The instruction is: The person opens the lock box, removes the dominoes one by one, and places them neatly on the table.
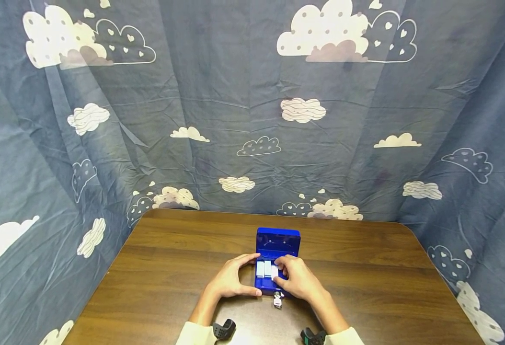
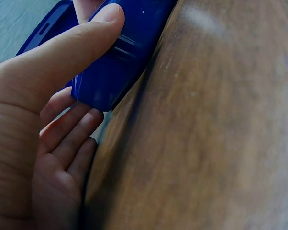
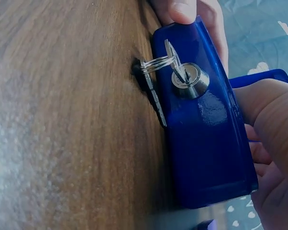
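A small blue cash box [image 1: 264,285] stands on the table with its lid [image 1: 278,241] raised at the back. Inside it, several white rectangular blocks [image 1: 260,269] lie side by side. My left hand [image 1: 228,280] grips the box's left side, thumb on the front wall and fingers toward the back. Over the inside of the box, my right hand [image 1: 297,278] pinches the rightmost white block [image 1: 274,272] between thumb and fingertips. A key sits in the round lock [image 3: 191,81] on the front wall, and a second key [image 3: 155,98] hangs from its ring.
The brown wooden table [image 1: 183,239] extends around the box on all sides. Behind it hangs a grey-blue curtain [image 1: 218,120] with a cloud pattern. Dark bands [image 1: 224,329] are worn on both wrists, below light sleeves.
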`<state>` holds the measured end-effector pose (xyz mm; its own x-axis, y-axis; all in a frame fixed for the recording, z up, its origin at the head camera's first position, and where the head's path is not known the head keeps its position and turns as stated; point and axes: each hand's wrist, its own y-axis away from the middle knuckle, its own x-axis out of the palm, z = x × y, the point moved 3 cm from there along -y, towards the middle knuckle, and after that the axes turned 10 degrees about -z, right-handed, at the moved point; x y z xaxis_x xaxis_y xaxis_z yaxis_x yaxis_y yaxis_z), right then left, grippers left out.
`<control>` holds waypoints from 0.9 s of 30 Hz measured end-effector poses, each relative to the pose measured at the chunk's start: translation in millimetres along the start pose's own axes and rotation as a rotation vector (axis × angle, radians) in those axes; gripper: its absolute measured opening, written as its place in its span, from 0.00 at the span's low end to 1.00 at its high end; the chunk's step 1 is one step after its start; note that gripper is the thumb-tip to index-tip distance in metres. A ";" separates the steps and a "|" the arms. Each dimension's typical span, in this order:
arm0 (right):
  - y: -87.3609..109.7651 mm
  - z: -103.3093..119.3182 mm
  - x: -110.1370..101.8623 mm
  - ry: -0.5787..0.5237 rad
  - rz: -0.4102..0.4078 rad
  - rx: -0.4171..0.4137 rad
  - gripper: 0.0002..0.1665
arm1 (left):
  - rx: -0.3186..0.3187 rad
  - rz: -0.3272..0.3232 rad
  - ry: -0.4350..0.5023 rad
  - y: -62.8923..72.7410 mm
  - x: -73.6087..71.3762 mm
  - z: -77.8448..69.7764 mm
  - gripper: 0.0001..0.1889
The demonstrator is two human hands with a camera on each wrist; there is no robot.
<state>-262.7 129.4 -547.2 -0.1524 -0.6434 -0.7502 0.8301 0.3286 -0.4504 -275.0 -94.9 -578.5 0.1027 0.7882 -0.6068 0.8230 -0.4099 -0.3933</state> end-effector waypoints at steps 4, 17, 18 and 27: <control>-1.8 2.6 -0.3 0.040 0.026 0.002 0.21 | 0.003 -0.004 0.006 -0.2 0.0 -0.9 0.52; -3.6 6.4 -0.6 0.078 0.100 0.009 0.18 | -0.010 -0.004 0.010 -0.1 0.6 0.8 0.52; -3.7 6.5 -0.9 0.073 0.100 0.007 0.17 | -0.011 -0.004 0.011 -0.1 0.6 1.1 0.52; -6.2 7.8 -1.6 0.095 0.132 0.025 0.26 | -0.011 -0.006 0.011 -0.2 1.1 1.7 0.52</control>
<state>-263.4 123.1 -539.4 -0.0898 -0.5269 -0.8451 0.8592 0.3881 -0.3333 -276.1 -94.7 -580.3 0.1037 0.7960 -0.5964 0.8295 -0.4001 -0.3897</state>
